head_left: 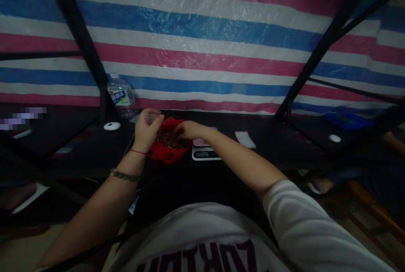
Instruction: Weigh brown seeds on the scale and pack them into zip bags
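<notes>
A red plastic bag (171,156) lies spread on the black table, filled with small shiny brown pieces (171,139) too dim to name. Over its left edge, my left hand (147,127) is closed around a small clear plastic bag (153,115). My right hand (189,129) reaches into the red bag from the right, its bent fingers closed among the brown pieces; the fingertips are partly hidden. Beneath my right wrist sits a white digital scale (207,153) with a pinkish top and a small display, partly covered by the arm.
A clear bottle with a green and blue label (122,96) stands behind my left hand. White rounded objects (112,126) lie at both sides. Right of the scale is a flat pale packet (245,139). Black frame posts rise on both sides before a striped sheet. Another person's arm (394,141) shows far right.
</notes>
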`<state>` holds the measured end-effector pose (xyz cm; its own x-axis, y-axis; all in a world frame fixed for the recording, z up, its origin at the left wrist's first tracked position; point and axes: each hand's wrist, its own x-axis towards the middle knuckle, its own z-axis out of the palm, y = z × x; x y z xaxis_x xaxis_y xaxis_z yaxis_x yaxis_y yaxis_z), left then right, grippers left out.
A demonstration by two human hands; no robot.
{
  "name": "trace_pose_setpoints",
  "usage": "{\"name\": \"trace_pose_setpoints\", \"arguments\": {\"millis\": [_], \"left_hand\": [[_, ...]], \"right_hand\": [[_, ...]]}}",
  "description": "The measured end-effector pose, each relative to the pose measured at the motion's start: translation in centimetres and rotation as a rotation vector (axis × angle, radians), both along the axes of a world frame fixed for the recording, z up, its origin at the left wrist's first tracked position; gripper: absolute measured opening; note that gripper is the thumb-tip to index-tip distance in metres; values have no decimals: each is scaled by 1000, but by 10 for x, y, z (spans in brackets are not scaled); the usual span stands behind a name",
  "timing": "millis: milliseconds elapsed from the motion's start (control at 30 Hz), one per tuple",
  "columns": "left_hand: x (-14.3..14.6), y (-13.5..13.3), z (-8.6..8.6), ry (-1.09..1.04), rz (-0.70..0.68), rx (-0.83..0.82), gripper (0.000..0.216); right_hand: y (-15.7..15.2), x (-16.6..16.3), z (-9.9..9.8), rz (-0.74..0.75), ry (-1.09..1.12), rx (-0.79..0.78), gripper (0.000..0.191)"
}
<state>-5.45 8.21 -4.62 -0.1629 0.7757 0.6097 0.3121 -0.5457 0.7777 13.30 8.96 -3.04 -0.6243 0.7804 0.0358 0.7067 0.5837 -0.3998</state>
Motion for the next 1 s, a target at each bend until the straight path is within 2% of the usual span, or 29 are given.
{"name": "trace_pose_setpoints", "arguments": {"millis": [133,233,333,500,700,800,900,1000], "left_hand": [[-5,2,-3,-2,-12,-29,34],[-4,-1,-1,-3,-15,-61,32],[-3,-4,4,17,-2,-64,29],[-4,-6,4,52,21,-82,29],[-6,-1,0,52,28,-118,30],[-6,-2,0,45,23,-123,30],[-5,-3,1,54,26,-122,30],[-5,-3,1,97,30,-135,29]], "right_hand": [[14,-31,-28,42,-62,-94,34],[18,-41,-38,57,-83,-62,27],[19,-44,-38,47,-125,-25,20],[18,-44,-33,-2,-209,21,20],[18,-37,-34,-22,-128,97,21],[22,-35,-38,47,-51,63,25],[25,-37,-41,124,-110,-4,36],[27,-41,-41,90,-189,-6,33]]}}
